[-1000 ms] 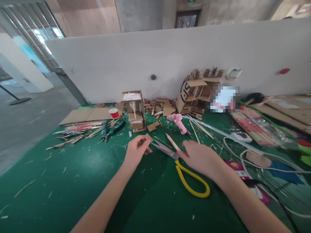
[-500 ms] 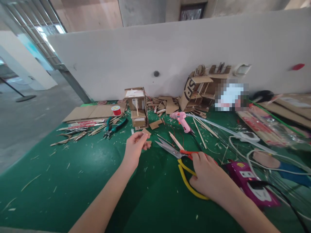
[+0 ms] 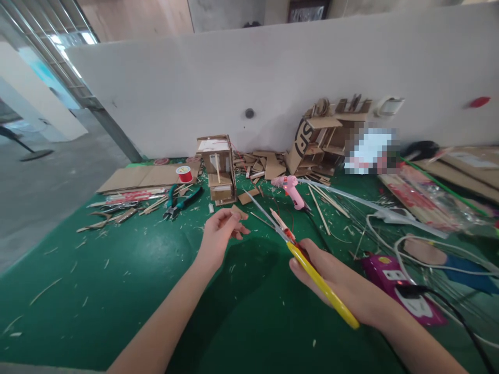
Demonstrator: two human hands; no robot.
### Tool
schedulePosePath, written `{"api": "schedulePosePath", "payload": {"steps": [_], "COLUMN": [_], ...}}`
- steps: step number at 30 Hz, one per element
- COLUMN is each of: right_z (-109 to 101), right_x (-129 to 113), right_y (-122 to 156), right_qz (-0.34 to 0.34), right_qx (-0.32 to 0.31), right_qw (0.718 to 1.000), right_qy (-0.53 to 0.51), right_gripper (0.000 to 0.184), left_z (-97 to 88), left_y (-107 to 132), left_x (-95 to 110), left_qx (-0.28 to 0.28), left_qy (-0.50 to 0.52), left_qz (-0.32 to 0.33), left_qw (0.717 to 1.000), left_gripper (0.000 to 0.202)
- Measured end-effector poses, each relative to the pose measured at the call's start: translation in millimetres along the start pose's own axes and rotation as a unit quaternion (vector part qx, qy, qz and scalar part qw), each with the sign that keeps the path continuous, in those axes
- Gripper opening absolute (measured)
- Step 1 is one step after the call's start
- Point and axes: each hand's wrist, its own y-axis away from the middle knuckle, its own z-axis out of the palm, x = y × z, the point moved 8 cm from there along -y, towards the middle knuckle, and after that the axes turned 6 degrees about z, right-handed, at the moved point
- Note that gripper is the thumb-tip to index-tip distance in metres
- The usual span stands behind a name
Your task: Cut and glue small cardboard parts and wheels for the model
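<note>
Between the thumb and fingers of my left hand (image 3: 222, 234) is a small piece of cardboard (image 3: 238, 211). My right hand (image 3: 327, 275) grips a pair of scissors (image 3: 323, 285) with yellow and red handles. Their blades point up and left, past the cardboard piece without touching it, and are seen nearly edge-on. Just behind my left hand stands a small cardboard structure (image 3: 215, 171) with shelves. A pencil-like wooden stick (image 3: 278, 221) lies on the green table, partly behind the scissors. Beyond it rests a pink glue gun (image 3: 292, 191).
Green-handled pliers (image 3: 181, 202) and a red thread spool (image 3: 184, 174) lie at the left. Cardboard scraps (image 3: 273, 165) are piled near the white partition. A larger cardboard shelf (image 3: 312, 145) stands behind. At the right are a purple power strip (image 3: 403, 291) and loose cables.
The scissors have turned in my right hand, so one handle hides most of the other and the blades point higher. My left hand keeps the cardboard piece and has shifted slightly right.
</note>
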Motion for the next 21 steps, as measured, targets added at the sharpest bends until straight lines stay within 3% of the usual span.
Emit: {"api": "schedulePosePath", "payload": {"steps": [7, 17, 21], "right_z": [5, 6, 6], "right_x": [-4, -4, -4], "right_y": [-2, -2, -3], "right_qz": [-0.005, 0.0, 0.001], "right_qx": [-0.025, -0.046, -0.045], "right_qw": [0.999, 0.998, 0.998], "right_qy": [0.029, 0.036, 0.04], "right_gripper": [0.046, 0.045, 0.045], "left_z": [8.7, 15.8, 12.5], "left_y": [4, 7, 6], "left_x": [11, 10, 9], "left_qx": [-0.039, -0.087, -0.077], "left_qy": [0.03, 0.0, -0.009], "left_qz": [0.042, 0.021, 0.028], "left_qw": [0.998, 0.996, 0.997], "left_gripper": [0.022, 0.021, 0.023]}}
